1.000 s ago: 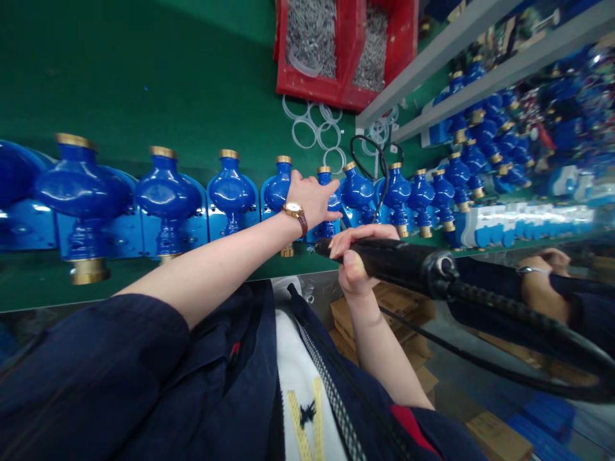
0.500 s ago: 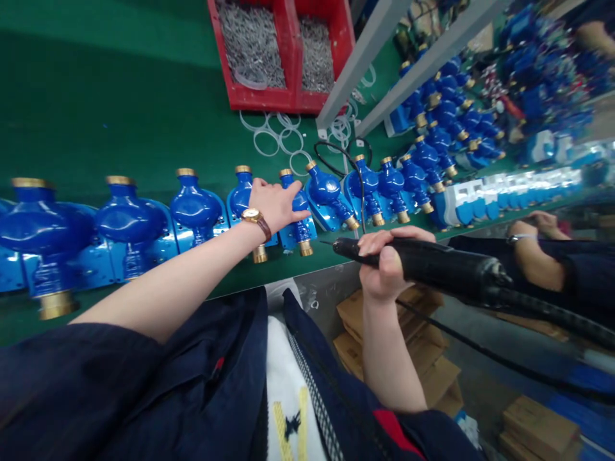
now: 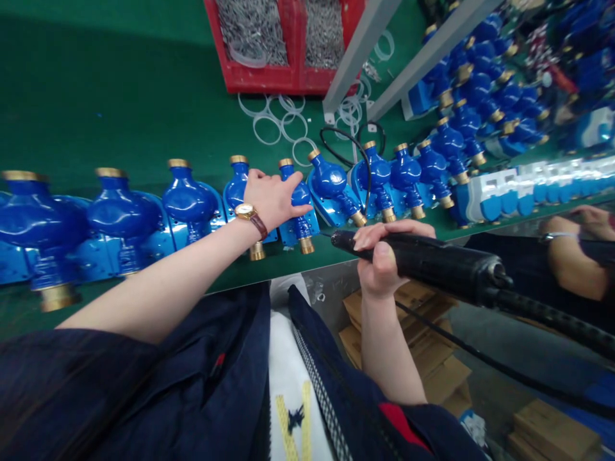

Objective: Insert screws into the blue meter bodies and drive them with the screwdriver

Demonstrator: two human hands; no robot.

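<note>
My left hand (image 3: 275, 197), with a watch on its wrist, lies over two blue brass-ended pipe fittings that look like water meter bodies. Its thumb and index finger are spread across one blue meter body (image 3: 300, 221); the other fingers reach over the neighbouring meter body (image 3: 236, 186), partly hidden. My right hand (image 3: 384, 256) is wrapped around a black power screwdriver (image 3: 442, 266), held level. The thin bit (image 3: 325, 235) points left, close to the lower right of the meter body under my left thumb. Whether it touches is unclear.
More blue meter bodies (image 3: 189, 198) stand in a row along the green bench (image 3: 120, 121). Behind are clear rings (image 3: 266, 128), a red bin (image 3: 262, 83) of screws and grey posts (image 3: 355, 57). Cardboard boxes (image 3: 446, 378) sit below; another person's arm (image 3: 574, 256) is at right.
The screwdriver's tip has come closer to the meter body by my left hand. My left hand keeps its place on the meter bodies. The view has shifted slightly.
</note>
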